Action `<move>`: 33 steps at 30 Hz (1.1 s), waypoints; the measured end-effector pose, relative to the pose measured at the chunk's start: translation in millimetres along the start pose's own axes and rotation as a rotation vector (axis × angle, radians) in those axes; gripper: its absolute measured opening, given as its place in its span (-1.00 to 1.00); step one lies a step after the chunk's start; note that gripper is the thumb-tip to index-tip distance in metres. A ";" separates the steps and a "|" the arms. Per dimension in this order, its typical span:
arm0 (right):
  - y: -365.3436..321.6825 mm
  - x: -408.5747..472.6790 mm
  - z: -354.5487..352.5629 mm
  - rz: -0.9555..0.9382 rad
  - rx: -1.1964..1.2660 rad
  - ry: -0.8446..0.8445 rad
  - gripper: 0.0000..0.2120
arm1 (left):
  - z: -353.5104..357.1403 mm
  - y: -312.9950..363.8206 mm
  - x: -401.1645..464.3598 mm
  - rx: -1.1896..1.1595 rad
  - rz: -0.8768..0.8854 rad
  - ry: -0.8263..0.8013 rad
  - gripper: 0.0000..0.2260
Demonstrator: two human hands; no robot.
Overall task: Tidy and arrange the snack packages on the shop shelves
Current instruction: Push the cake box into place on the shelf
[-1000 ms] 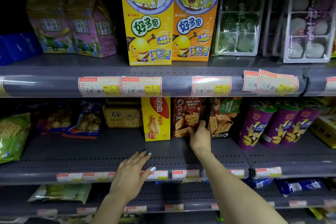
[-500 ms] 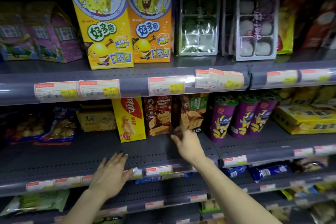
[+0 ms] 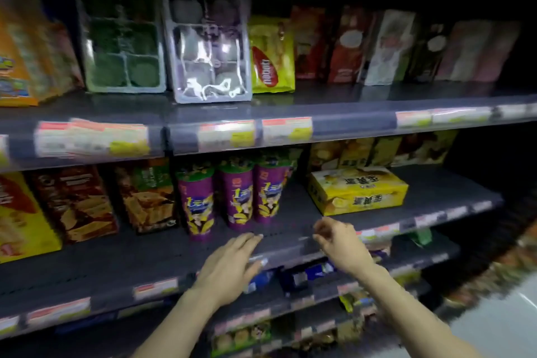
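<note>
Three purple snack tubes (image 3: pixel 236 196) stand upright side by side on the middle shelf (image 3: pixel 122 259). To their right lies a flat yellow box (image 3: pixel 359 189). Brown cracker boxes (image 3: pixel 148 195) and a yellow wafer box (image 3: pixel 20 218) stand to their left. My left hand (image 3: pixel 229 264) hovers flat over the shelf's front edge just below the tubes, holding nothing. My right hand (image 3: pixel 340 241) is in front of the yellow box, fingers loosely curled and empty. The picture is blurred by motion.
The upper shelf (image 3: pixel 334 113) carries clear mochi trays (image 3: pixel 207 43), a yellow bag (image 3: pixel 271 57) and several tall boxes (image 3: pixel 386 46). Price labels (image 3: pixel 226 134) line the shelf edges. Blue packs (image 3: pixel 305 273) lie on the shelf below. Pale floor (image 3: pixel 499 325) shows at the lower right.
The view has swung to the right along the shelves. My right hand has let go of the brown cracker boxes, and both hands have moved right, now in front of the purple tubes and the yellow box.
</note>
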State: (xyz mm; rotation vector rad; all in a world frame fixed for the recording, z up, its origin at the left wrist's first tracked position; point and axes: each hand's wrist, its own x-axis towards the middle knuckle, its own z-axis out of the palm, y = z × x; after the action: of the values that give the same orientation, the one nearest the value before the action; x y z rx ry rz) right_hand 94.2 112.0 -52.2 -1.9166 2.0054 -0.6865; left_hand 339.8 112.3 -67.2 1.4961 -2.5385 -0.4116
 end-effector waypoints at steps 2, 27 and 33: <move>36.8 9.5 -18.7 0.067 0.006 0.021 -0.84 | 18.6 17.8 23.6 0.041 -0.034 -0.034 -0.02; 193.1 111.4 -98.2 0.495 0.450 0.119 -0.37 | 56.3 128.3 169.8 -0.559 -0.278 0.192 -0.32; 215.0 115.9 -109.3 0.342 0.706 0.136 -0.61 | 60.3 172.7 205.5 -0.922 -0.349 0.422 -0.44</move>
State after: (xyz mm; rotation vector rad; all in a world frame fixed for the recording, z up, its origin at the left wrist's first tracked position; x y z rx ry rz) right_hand -154.7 14.1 -57.3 -1.1174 1.7555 -1.2387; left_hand 80.3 21.0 -68.9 1.3996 -1.4167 -1.0067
